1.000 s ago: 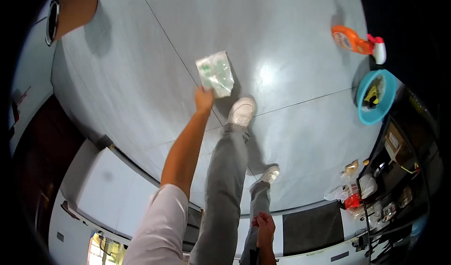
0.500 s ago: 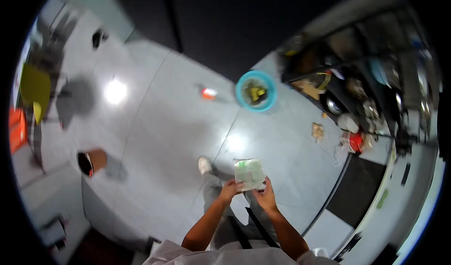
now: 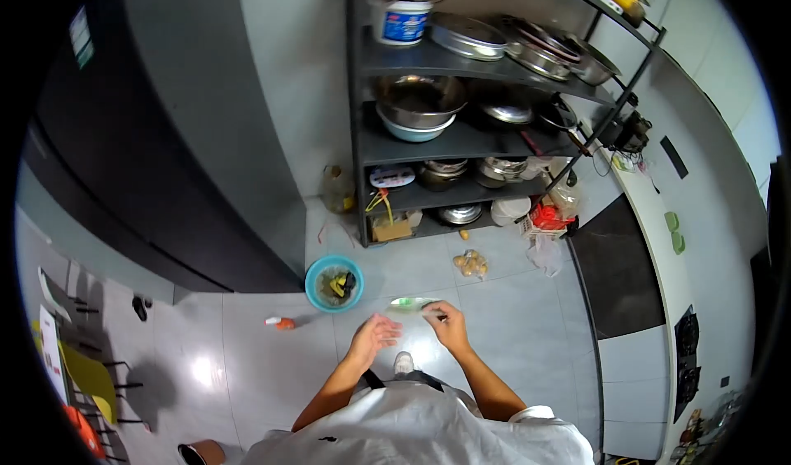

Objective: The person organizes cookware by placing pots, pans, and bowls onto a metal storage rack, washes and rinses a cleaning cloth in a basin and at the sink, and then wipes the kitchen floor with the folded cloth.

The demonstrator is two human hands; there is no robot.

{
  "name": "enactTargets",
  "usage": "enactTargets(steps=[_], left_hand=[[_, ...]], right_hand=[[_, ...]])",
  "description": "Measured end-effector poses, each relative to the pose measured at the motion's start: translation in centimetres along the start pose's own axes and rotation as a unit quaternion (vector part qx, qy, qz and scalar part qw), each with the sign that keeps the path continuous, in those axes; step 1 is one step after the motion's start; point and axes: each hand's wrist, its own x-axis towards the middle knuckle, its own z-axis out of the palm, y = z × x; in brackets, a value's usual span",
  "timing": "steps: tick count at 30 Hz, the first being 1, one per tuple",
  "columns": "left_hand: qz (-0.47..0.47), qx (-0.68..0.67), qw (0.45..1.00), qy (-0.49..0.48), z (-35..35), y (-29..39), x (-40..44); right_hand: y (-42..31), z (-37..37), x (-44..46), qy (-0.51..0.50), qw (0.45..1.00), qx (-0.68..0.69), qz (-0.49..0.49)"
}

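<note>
We see a pale packet (image 3: 410, 303) with green marks in front of us above the floor (image 3: 280, 374), between our hands; its long axis runs left to right across our view, the left end toward our left fingers and the right end at our right ones. We see it foreshortened, as a thin strip, and cannot make out its print.

Around it, from the left, we have a yellow-green chair (image 3: 92, 380), a brown bin (image 3: 208, 453) at the lower edge, a tall dark cabinet (image 3: 189, 127), and an orange bottle (image 3: 284, 323) lying beside a blue basin (image 3: 358, 284). Beyond the packet we find a bag of potatoes (image 3: 470, 265) on the floor, before a rack (image 3: 519, 145) of pots, and farther right a pale tabletop (image 3: 690, 275).

Our left hand (image 3: 376, 339) is open, fingers spread, near the packet's left end; we cannot tell whether it touches. Our right hand (image 3: 446, 326) is closed in a pinch on the packet's right end, its fingers partly covering that end.
</note>
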Motion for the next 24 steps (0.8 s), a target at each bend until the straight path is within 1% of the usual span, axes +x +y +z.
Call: enactTargets(steps=[1,2,3,4,6,7,8,9,10,11,13,14,16,18,19,20,22,24], left_hand=[[0.044,0.042,0.996,0.059,1.4,0.2,1.0],[0.126,0.139,0.980,0.065,3.2,0.3,2.4],[0.207,0.232,0.948,0.069,4.8,0.4,3.6],[0.286,0.320,0.900,0.073,6.3,0.7,4.9],[0.293,0.408,0.864,0.026,9.5,3.2,6.7],[0.267,0.468,0.842,-0.009,9.7,4.5,8.1],[0.240,0.526,0.815,-0.044,10.2,6.2,9.7],[0.214,0.582,0.784,0.015,14.3,8.9,8.7],[0.238,0.564,0.791,0.013,14.9,10.1,10.8],[0.262,0.545,0.796,0.010,14.8,11.0,13.2],[0.318,0.495,0.809,-0.012,17.8,15.0,15.4],[0.350,0.462,0.814,-0.031,20.8,18.3,15.6],[0.428,0.417,0.800,-0.052,24.8,24.4,18.5],[0.478,0.478,0.737,-0.026,29.0,31.6,20.6],[0.482,0.466,0.741,-0.046,30.3,35.2,23.1],[0.485,0.452,0.746,-0.067,31.3,38.3,25.9],[0.451,0.429,0.777,-0.093,34.1,43.5,30.1],[0.408,0.469,0.783,-0.018,35.5,47.8,34.7]], right_hand=[[0.4,-1.2,1.1,0.029,0.999,-0.027,0.008],[-0.3,-2.6,2.1,0.022,0.999,-0.008,0.028],[-1.7,-4.1,3.0,0.014,0.999,0.011,0.047],[-2.8,-5.3,3.9,0.005,0.997,0.029,0.066],[-4.1,-7.2,5.6,-0.010,0.998,0.030,0.060],[-4.6,-8.0,6.5,-0.019,0.998,0.031,0.055],[-4.9,-8.6,7.7,-0.005,0.997,0.063,0.035],[-5.1,-9.0,8.8,0.010,0.995,0.096,0.016],[-5.2,-9.5,10.1,0.023,0.992,0.127,-0.003],[-4.6,-9.9,11.5,0.049,0.988,0.139,-0.053],[-7.0,-10.8,14.1,0.132,0.973,0.182,-0.056],[-7.8,-11.1,15.0,0.174,0.962,0.203,-0.056],[-6.3,-12.2,17.1,0.194,0.962,0.192,-0.033],[-5.8,-12.9,18.4,0.212,0.962,0.171,-0.018],[-6.0,-13.4,18.6,0.205,0.965,0.163,0.028],[-6.3,-13.6,18.7,0.206,0.963,0.167,0.038],[-6.5,-14.1,19.0,0.209,0.961,0.174,0.061],[-6.1,-14.9,19.3,0.225,0.959,0.153,0.080]])
